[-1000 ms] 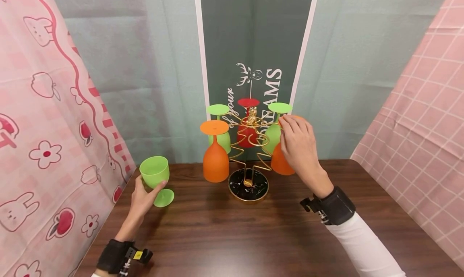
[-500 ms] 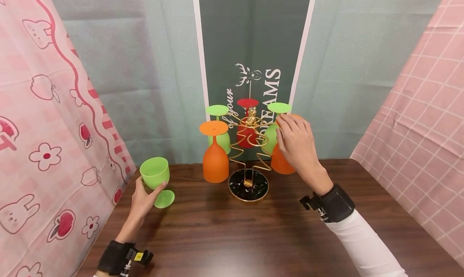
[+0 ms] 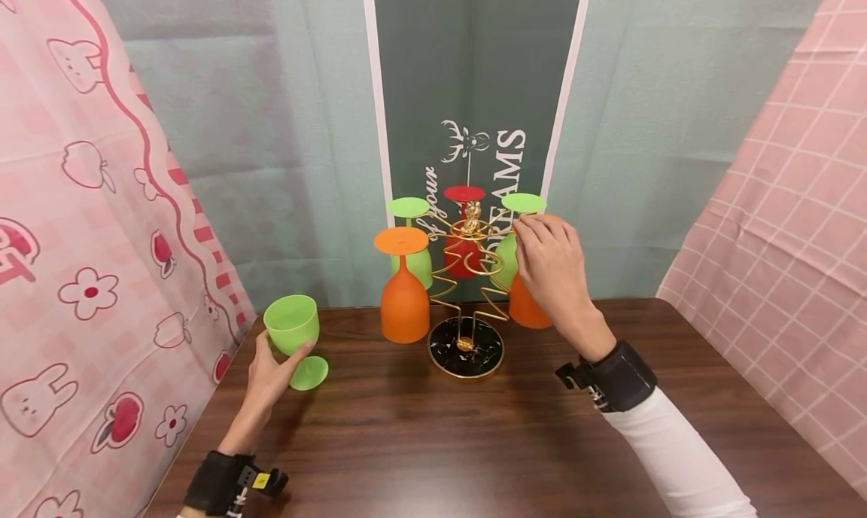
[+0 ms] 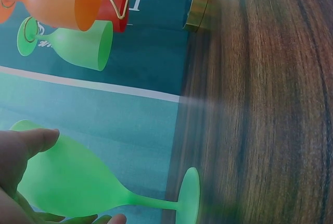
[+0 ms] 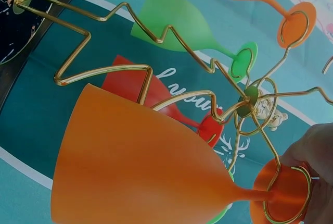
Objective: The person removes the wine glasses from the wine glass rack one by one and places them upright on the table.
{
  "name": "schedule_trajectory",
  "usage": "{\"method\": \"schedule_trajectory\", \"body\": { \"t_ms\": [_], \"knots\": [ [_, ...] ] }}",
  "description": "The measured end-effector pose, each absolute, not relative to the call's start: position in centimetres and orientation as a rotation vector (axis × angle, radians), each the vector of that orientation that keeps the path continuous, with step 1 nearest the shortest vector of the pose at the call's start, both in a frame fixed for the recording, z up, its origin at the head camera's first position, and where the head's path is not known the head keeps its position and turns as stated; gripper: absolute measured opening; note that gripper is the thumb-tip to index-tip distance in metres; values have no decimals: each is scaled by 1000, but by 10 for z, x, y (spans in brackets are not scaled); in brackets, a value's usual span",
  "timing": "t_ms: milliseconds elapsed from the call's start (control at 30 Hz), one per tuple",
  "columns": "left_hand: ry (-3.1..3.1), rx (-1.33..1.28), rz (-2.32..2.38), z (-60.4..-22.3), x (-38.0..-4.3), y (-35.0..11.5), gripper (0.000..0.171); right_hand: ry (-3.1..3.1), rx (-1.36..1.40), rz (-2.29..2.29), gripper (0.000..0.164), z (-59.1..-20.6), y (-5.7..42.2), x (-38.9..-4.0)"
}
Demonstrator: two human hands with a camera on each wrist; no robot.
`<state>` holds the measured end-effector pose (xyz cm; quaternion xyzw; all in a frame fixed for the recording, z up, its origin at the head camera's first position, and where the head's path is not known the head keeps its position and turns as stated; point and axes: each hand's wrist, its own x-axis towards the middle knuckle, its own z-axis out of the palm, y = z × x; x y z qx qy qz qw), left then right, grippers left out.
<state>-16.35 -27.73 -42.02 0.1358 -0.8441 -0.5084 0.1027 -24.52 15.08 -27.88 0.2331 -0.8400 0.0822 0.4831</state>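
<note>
My left hand (image 3: 269, 369) grips the bowl of an upright green goblet (image 3: 291, 324) at the left of the table. In the left wrist view, the thumb lies across one side of this goblet (image 4: 73, 174) and fingertips show on the other; its foot is at the wood. On the right, my right hand (image 3: 552, 266) pinches the foot of an upside-down orange goblet (image 3: 530, 306) on a gold wire rack (image 3: 463, 342). The right wrist view shows that foot within a wire loop (image 5: 307, 193) and the bowl (image 5: 135, 156) hanging free. Most right fingertips are hidden.
Also hanging upside down are a second orange goblet (image 3: 404, 307), a red one (image 3: 463, 194) and two green ones, one at back left (image 3: 409, 207) and one at back right (image 3: 524, 202). A wooden table (image 3: 406, 450) meets curtains behind and at both sides.
My right hand has shifted slightly left at the orange goblet's foot. The left hand keeps its grip on the green goblet, with no clear movement.
</note>
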Motion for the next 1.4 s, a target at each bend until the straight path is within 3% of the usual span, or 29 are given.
{"method": "schedule_trajectory", "body": {
  "t_ms": [900,1400],
  "knots": [
    [-2497,393,-1480,-420,-166,-276,98,-2057,481,113,29,-275,136,-241],
    [-2498,404,-1485,-421,-165,-277,99,-1968,566,115,28,-280,136,-238]
  ]
}}
